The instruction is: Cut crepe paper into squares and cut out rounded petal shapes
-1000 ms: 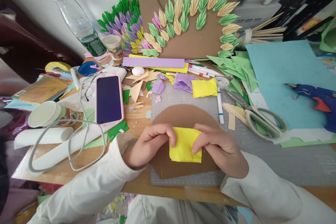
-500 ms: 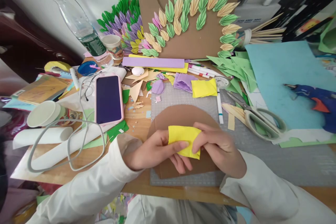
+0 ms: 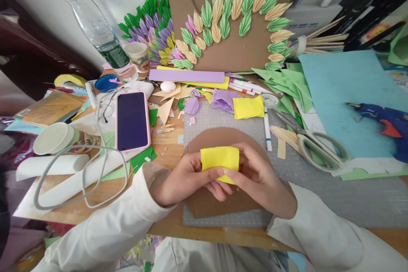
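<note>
Between both hands, a folded yellow paper (image 3: 219, 159) is pinched: the left hand (image 3: 186, 178) has its grip pressed on the paper's left and lower edge, and the right hand (image 3: 255, 176) pinches the right side. The paper is lifted just above a brown cardboard disc (image 3: 219, 138), which lies on a grey cutting mat (image 3: 350, 197) on the desk (image 3: 165, 146). Near the left lies a phone (image 3: 132, 120) in a pink case; to the right lie scissors (image 3: 318, 146).
</note>
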A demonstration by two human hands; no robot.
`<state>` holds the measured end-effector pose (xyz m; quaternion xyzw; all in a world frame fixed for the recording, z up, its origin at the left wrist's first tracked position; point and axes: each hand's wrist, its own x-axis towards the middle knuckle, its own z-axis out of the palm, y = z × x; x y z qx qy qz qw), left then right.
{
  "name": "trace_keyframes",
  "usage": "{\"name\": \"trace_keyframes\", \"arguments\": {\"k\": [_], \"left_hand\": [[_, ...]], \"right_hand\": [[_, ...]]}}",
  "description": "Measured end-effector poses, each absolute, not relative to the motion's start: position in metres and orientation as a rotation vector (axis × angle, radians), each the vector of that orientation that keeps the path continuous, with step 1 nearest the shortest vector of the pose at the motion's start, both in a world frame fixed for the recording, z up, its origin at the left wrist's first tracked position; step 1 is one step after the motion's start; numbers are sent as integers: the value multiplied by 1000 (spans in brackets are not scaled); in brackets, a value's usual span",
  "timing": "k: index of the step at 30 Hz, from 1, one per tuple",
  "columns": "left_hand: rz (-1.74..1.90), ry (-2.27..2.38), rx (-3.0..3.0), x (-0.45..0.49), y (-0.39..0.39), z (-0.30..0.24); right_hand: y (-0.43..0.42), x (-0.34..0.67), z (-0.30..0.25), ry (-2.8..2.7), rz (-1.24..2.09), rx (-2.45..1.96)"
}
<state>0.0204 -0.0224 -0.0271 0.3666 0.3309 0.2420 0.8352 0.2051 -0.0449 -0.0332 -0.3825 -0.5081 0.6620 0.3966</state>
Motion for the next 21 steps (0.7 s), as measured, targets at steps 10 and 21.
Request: {"name": "trace_keyframes", "arguments": {"k": [10,21], "left_hand": [[590,804,949,20,-22,-25],[640,838,1249,28,-40,-29]], "right_hand": [[-45,204,-29,-1282,1705,-992],[-52,191,-35,-1379,1190,-1330]]}}
